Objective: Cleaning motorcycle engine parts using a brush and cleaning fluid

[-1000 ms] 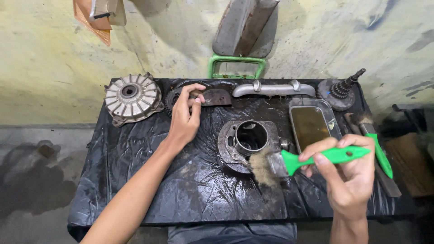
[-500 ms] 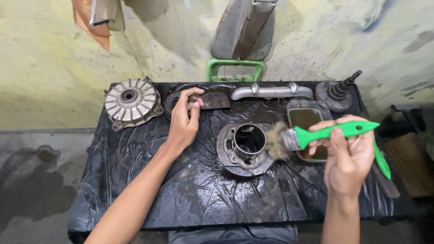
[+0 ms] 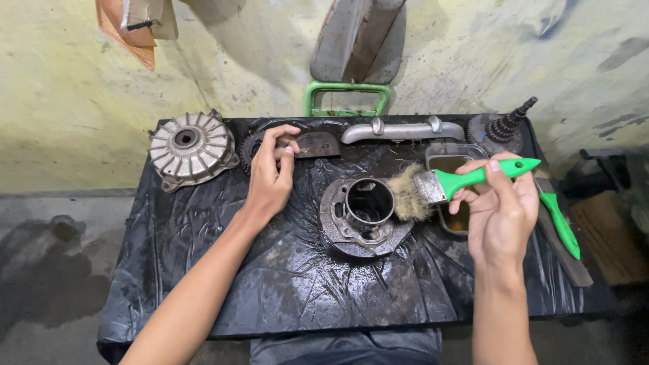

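A: Two hands appear over the black-sheeted counter [image 3: 203, 284]. How far along does the cleaning stand?

B: Judged from the surfaces, partway. The round metal housing [image 3: 365, 216] at centre is wet and glistening, as is the sheet around it, yet dark grime shows on its flange. The finned drum [image 3: 191, 145] at upper left looks dry and apparently untouched; the same holds for the curved bar [image 3: 403, 130] and the gear shaft [image 3: 503, 127] at the rear.

A: Where is the brush relative to the fingers?

B: The right hand [image 3: 500, 213] grips the green-handled brush [image 3: 446, 184]; its fingers are closed around the handle, thumb on top. The bristles point left and touch the housing's right rim, just beside its open bore. Behind the brush sits a small tray of brownish liquid [image 3: 451, 161], partly hidden by the hand.

A: And the other hand?

B: The left hand [image 3: 270, 179] rests at the rear of the counter, well apart from the housing. Its fingers curl over a dark flat part [image 3: 318, 144] beside a toothed sprocket [image 3: 251, 147]; whether they clamp it or merely press on it cannot be told.

A: Anything else nearby?

B: One second green-handled tool [image 3: 560, 226] lies at the right edge, unheld.
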